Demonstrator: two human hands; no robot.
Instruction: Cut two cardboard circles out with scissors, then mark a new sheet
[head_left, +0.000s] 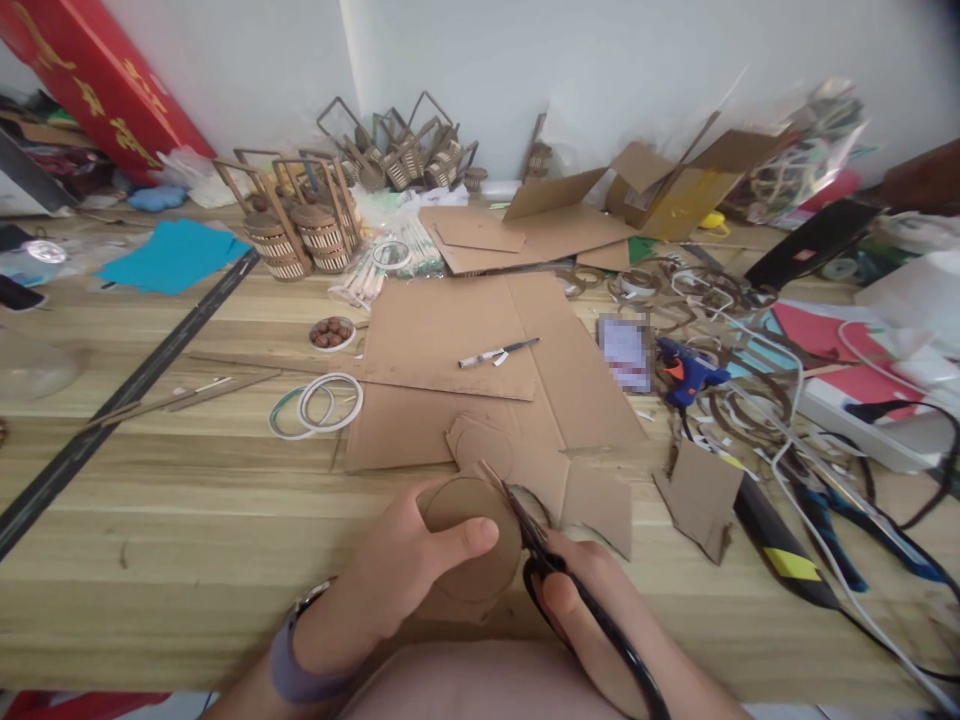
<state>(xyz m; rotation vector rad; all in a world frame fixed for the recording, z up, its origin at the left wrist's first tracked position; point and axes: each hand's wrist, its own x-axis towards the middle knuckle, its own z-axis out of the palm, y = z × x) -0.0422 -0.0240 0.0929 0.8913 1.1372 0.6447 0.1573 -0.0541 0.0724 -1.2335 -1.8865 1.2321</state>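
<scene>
Near the front edge of the table, my left hand (412, 560) grips a cardboard piece (461, 510) with a round outline on it, the thumb lying on top. My right hand (592, 590) holds black-handled scissors (536, 545), fingers through the handles. The blades point up and left along the right edge of the cardboard piece. Just beyond lie a scrap with a drawn circle (484, 450) and another scrap with a curved cut (600, 500). A marker pen (499, 354) rests on large cardboard sheets (450, 310).
Left of the sheets are tape rings (330, 403) and a bowl of brown balls (331, 334). To the right sit a blue glue gun (690, 372), pliers (825, 520), white cables and a cardboard offcut (701, 495). Small woven baskets (277, 245) stand at the back.
</scene>
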